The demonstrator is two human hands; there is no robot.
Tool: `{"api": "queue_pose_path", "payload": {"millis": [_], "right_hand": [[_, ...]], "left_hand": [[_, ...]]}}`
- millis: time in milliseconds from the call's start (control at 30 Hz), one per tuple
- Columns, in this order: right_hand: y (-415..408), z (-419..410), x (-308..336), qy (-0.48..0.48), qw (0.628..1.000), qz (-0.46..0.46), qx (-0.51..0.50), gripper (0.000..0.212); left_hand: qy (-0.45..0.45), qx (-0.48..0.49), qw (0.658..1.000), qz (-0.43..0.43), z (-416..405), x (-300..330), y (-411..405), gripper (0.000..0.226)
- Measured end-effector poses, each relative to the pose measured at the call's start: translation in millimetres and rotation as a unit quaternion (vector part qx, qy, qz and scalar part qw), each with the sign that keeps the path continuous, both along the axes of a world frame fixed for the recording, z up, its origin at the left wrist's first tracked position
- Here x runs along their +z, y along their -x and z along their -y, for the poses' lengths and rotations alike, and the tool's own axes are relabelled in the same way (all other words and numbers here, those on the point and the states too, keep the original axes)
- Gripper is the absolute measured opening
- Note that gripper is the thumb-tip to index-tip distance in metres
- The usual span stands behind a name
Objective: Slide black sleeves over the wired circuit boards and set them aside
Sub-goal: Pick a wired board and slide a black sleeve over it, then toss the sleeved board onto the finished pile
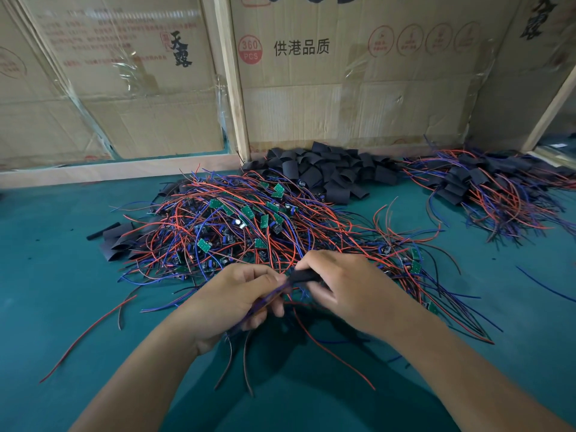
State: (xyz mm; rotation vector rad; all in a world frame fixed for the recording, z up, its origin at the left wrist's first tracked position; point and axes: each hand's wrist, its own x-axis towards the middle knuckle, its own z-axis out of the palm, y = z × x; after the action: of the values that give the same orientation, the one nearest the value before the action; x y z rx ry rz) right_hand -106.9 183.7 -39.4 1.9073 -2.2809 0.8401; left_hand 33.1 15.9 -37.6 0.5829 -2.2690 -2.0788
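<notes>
Starting at the far left, a few flat black sleeve pieces [117, 241] lie loose on the teal-green cloth tabletop [46, 275], half tucked under the big tangled heap of red and blue wires with small green circuit boards [237, 226] that fills the middle. Down front, the left hand [237, 297] has its fingers curled round a bunch of blue and red wires [265, 299], and their loose ends trail off below the palm toward the near edge. Right next to it, the right hand [352, 288] pinches a black tubular sleeve [304, 275] just above the wire heap; the board itself is hidden, so I can't tell how far in it sits. Behind the heap there's a mound of empty black sleeves [327, 173] against the taped brown cardboard boxes [343, 88]. Over on the far right sits a separate pile of wired boards already wearing black sleeves [486, 188], pretty blurry and cut off by the frame edge.
</notes>
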Motion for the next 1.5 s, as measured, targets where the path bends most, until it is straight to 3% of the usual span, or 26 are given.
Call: {"api": "queue_pose_path", "payload": {"millis": [133,233,300,433,500,600,733,1000,1100,1233,1400,1500], "right_hand": [[9.7,-4.5,3.1,0.024,0.999,-0.017,-0.028,0.013],[25.1,-11.2,11.1,0.045,0.996,-0.018,-0.071,0.014],[41.3,-19.5,18.2,0.085,0.988,-0.028,-0.125,0.014],[72.8,-43.4,28.5,0.112,0.968,-0.037,-0.223,0.017],[88.0,-48.7,33.9,0.115,0.958,-0.056,-0.256,0.018],[120.9,-45.4,50.3,0.133,0.933,-0.098,-0.321,0.021],[190.4,-45.2,77.8,0.076,0.883,-0.157,-0.437,0.025],[291.9,-50.5,102.2,-0.030,0.794,-0.247,-0.555,0.025],[301.7,-53.9,73.9,-0.074,0.791,-0.242,-0.557,0.013],[292.7,-55.3,27.0,-0.149,0.786,-0.212,-0.562,0.012],[287.1,-39.3,31.9,-0.154,0.759,-0.193,-0.602,0.017],[272.1,-12.2,42.7,-0.134,0.802,-0.207,-0.544,0.026]], "left_hand": [[-0.016,0.025,1.000,-0.008,3.0,3.8,-2.0,0.048],[-0.014,0.086,0.995,-0.053,3.2,5.4,-0.1,0.036],[0.052,0.121,0.988,-0.086,4.0,4.5,1.0,0.023],[0.127,0.143,0.973,-0.128,-1.7,1.7,3.4,0.019],[0.236,0.149,0.951,-0.132,-3.6,-0.7,3.9,0.006],[0.383,0.123,0.906,-0.133,-2.8,-3.5,1.4,0.005],[0.467,0.057,0.874,-0.117,-0.3,-9.5,1.9,0.002],[0.492,0.039,0.863,-0.112,-6.5,-16.0,3.9,0.016],[0.505,0.021,0.857,-0.105,-8.6,-16.4,4.6,0.030],[0.514,0.010,0.852,-0.096,-10.4,-14.5,3.9,0.043],[0.557,0.016,0.820,-0.127,-23.0,-10.8,6.1,0.022],[0.564,0.012,0.816,-0.130,-24.7,-10.5,4.9,0.017]]}}
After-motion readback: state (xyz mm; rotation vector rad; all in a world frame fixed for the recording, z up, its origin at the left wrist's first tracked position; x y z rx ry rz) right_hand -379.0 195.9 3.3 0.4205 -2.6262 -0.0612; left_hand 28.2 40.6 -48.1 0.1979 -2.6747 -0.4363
